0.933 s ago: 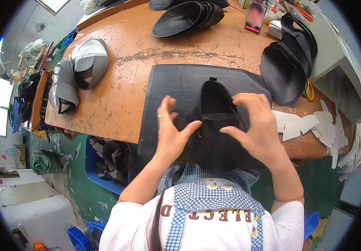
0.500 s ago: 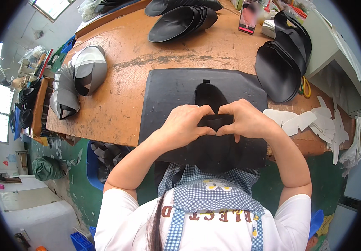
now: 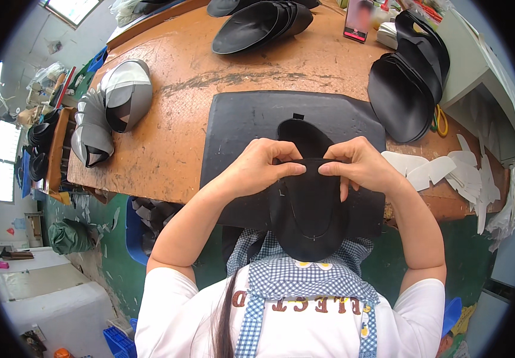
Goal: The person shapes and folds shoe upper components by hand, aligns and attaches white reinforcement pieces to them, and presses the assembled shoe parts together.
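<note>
A brown worktable [image 3: 180, 110] stands before me, a black mat [image 3: 236, 128] at its near side. A black shoe upper [image 3: 310, 218] reaches over the mat's near edge, its middle edge pinched, thumb against fingers, by the left hand [image 3: 263, 164] and right hand [image 3: 362, 166], just apart.

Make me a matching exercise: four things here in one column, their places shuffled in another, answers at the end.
Things:
1. Black shoe-shaped piece
2. White cut pieces
3. Grey-and-white pieces
4. Green bundle

Places:
A. On the table, left of the black mat
B. On the floor, to the left
C. Pinched by the left hand and right hand
D. On the table, right of the mat

Pairs: 1-C, 2-D, 3-A, 4-B
</note>
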`<state>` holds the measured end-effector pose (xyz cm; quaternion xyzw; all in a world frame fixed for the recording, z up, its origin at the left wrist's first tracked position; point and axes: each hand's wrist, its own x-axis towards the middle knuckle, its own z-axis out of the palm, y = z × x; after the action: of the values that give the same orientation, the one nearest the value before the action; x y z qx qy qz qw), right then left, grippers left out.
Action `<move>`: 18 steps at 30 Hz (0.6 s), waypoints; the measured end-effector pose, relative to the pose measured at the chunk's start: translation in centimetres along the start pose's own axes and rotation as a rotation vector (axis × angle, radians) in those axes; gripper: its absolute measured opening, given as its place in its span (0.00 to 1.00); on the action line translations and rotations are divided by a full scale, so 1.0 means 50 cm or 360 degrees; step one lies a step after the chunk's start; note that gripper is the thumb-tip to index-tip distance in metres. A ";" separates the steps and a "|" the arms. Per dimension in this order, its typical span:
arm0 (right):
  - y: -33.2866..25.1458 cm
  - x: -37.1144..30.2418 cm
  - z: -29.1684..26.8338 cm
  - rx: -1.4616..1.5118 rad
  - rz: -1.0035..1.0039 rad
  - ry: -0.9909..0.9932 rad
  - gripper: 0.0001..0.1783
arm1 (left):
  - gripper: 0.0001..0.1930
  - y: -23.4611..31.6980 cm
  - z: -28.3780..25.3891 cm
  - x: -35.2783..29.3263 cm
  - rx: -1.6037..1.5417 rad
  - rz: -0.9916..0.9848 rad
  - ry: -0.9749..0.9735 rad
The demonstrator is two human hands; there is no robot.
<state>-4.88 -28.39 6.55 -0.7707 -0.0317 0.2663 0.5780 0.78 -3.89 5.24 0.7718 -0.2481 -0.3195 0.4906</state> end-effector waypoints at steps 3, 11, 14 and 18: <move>-0.004 0.001 -0.004 0.0063 0.0032 -0.0055 0.12 | 0.10 0.009 0.006 -0.004 0.0154 0.0066 0.0062; -0.034 -0.003 0.010 0.0224 -0.0013 -0.0113 0.15 | 0.12 0.040 0.005 -0.022 0.0182 0.0062 0.0134; -0.022 -0.009 0.005 0.0276 -0.0126 -0.0018 0.13 | 0.22 0.035 0.016 -0.030 0.0694 0.0914 0.0730; -0.035 -0.024 0.004 0.0475 -0.0272 0.0121 0.14 | 0.31 0.023 0.008 -0.049 0.0385 0.0576 0.1151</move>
<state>-5.53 -28.08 8.54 -0.6804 -0.0352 0.1887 0.7073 -1.24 -2.88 6.77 0.8302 -0.2272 0.0946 0.5002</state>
